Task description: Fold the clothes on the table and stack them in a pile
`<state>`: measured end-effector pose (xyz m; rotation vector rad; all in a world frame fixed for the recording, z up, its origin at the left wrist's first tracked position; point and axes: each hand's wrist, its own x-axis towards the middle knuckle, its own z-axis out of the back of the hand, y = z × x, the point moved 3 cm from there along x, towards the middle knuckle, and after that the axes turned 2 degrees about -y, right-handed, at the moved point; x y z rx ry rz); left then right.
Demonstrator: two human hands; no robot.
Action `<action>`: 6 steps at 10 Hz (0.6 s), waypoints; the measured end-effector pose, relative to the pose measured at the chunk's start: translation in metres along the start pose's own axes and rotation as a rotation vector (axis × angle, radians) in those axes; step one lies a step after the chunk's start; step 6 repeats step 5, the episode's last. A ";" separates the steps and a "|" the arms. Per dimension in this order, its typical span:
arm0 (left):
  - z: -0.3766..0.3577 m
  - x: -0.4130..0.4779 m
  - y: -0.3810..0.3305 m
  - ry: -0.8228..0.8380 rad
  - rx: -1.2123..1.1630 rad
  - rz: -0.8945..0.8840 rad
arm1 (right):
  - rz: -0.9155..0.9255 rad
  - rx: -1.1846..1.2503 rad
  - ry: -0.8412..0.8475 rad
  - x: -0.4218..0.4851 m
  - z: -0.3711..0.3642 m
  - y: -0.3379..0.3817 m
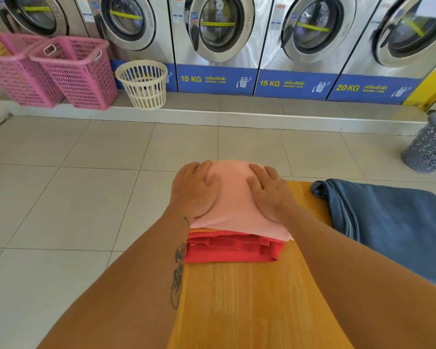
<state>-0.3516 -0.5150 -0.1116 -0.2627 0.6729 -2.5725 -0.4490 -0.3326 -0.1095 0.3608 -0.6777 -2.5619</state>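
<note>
both hands, left hand (pixel 194 190) and right hand (pixel 272 192), flat on pink garment (pixel 233 197).

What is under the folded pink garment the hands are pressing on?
Under the pink garment lie a thin orange layer and a folded red garment, stacked on the wooden table. Both hands, left and right, rest flat on top. Anything deeper in the stack is hidden.

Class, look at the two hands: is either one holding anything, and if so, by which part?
Nothing is held. The left hand and right hand lie flat, palms down, on the pink cloth topping the pile, one at each side.
</note>
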 end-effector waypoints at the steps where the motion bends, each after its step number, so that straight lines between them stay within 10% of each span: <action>1: 0.004 -0.002 0.001 0.137 0.116 0.123 | -0.023 -0.034 0.066 0.001 0.006 0.003; 6: 0.097 -0.084 -0.097 0.101 0.387 -0.029 | 0.038 -0.166 0.045 -0.081 0.111 0.017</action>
